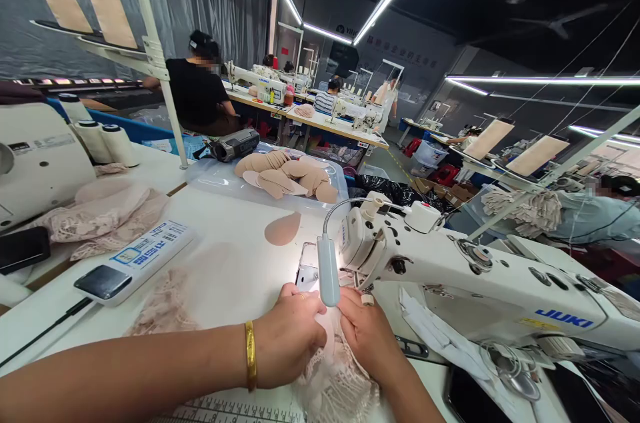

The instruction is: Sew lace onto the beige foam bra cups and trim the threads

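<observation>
My left hand (289, 336), with a gold bangle on the wrist, is closed and pressed down on a piece of pale pink lace fabric (336, 383) in front of the needle area of a white JUKI sewing machine (480, 276). My right hand (367, 330) grips the same lace beside it, just under the machine's small lamp (327, 271). The fingertips of both hands are partly hidden by the lamp and the fabric. A single beige bra cup (283, 228) lies on the white table beyond the hands.
A clear tray (220, 178) with several beige cups sits further back. More pink lace (100, 213), a white control box (137, 260), thread cones (107, 142) and another machine (35, 156) stand at left. Other people sew at tables behind and at right.
</observation>
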### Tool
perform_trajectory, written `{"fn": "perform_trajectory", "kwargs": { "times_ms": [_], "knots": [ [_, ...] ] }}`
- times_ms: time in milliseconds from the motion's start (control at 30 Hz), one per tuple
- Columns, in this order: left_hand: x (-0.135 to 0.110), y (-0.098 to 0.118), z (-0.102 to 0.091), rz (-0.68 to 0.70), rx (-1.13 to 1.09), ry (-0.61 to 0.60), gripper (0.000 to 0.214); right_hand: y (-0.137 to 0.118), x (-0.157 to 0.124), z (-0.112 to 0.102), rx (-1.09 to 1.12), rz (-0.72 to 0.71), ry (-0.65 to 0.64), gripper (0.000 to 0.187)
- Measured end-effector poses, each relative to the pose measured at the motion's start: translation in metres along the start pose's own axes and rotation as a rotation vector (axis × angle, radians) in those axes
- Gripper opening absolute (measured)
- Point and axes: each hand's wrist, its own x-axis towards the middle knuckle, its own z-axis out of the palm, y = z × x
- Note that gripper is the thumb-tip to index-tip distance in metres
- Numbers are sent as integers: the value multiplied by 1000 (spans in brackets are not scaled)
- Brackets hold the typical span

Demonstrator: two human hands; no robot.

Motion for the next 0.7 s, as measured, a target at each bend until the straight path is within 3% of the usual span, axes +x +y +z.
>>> {"fn": "perform_trajectory", "kwargs": {
  "times_ms": [500, 700],
  "knots": [
    [17, -35, -24, 195, 29, 26, 20, 7, 2, 6, -9, -29, 70, 55],
    [22, -43, -34, 201, 22, 21, 21, 5, -2, 0, -2, -97, 54, 52]
  ]
}}
